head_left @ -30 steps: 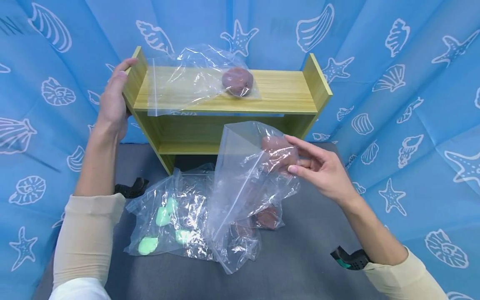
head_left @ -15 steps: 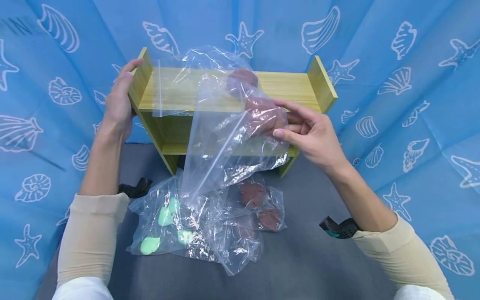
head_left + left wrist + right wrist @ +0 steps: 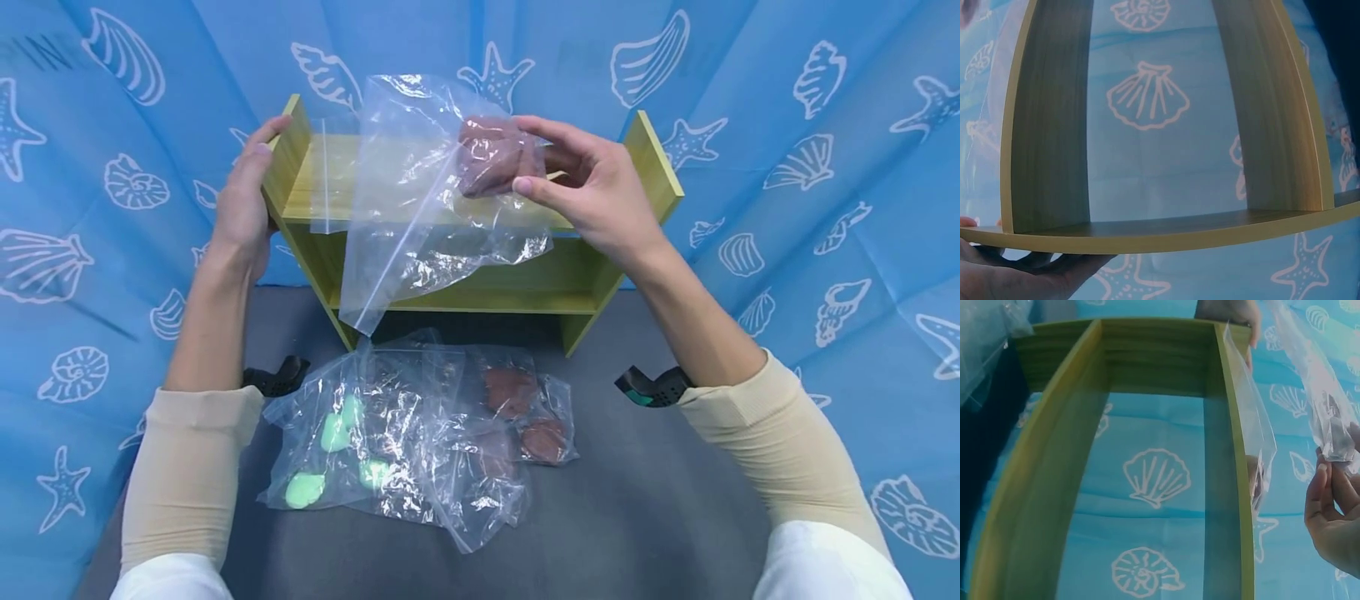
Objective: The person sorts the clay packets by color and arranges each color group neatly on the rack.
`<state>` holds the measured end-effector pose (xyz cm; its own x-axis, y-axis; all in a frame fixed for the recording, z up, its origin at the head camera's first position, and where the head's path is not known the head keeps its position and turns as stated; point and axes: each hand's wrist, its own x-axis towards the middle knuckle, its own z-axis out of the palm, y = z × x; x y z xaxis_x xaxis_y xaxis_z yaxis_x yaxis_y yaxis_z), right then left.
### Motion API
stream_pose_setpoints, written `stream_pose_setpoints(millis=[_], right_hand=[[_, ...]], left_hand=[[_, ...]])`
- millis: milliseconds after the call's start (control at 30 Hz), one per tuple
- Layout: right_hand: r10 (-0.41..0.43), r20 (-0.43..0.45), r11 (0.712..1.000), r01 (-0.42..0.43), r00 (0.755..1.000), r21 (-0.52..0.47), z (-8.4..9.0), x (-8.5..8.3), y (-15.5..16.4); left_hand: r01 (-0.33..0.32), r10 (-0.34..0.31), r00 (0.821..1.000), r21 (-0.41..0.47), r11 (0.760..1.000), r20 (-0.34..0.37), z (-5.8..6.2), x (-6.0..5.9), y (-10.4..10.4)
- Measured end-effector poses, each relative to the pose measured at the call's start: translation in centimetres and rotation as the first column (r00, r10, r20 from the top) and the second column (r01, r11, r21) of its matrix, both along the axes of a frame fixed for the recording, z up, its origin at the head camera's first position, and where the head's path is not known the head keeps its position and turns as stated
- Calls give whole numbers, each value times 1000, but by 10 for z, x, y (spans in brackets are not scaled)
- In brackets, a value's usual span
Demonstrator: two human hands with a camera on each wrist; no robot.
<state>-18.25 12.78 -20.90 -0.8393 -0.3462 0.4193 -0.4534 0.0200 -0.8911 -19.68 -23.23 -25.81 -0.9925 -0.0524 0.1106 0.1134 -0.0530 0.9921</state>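
left hand (image 3: pixel 243 196): got a grip on the shelf (image 3: pixel 495 302) | right hand (image 3: pixel 592 183): pinching a bag (image 3: pixel 405 167), brown lump (image 3: pixel 491 158) inside, above it | other bags (image 3: pixel 405 425) below

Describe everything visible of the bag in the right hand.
It's a clear plastic bag, glossy and creased, with a zip-like strip running diagonally and reddish-brown contents at one end. The right hand pinches that filled end; the rest spreads leftward, overlapping a yellow wood-look shelf unit in the head view. The right wrist view shows it apart from the shelf unit. Whether it is sealed is unclear.
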Motion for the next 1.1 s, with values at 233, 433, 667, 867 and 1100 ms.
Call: stream_pose_setpoints(millis=[233,433,667,867,1100], right_hand=[[-29,35,997,26,999,70,9,-31,-20],[-31,102,998,26,994,56,10,-53,-36],[-91,165,989,70,982,131,10,-64,-47],[-151,171,975,118,974,191,10,-73,-55],[-225,66,931,194,972,310,-2,-91,-60]], left_hand=[[-11,11,1000,19,1000,11,1,-1,0],[-10,9,1000,56,998,18,1,-1,-1],[-7,6,1000,61,998,7,1,-1,1],[-1,1,1000,51,999,-11,1,0,1],[13,-11,1000,76,997,-24,2,0,1]])
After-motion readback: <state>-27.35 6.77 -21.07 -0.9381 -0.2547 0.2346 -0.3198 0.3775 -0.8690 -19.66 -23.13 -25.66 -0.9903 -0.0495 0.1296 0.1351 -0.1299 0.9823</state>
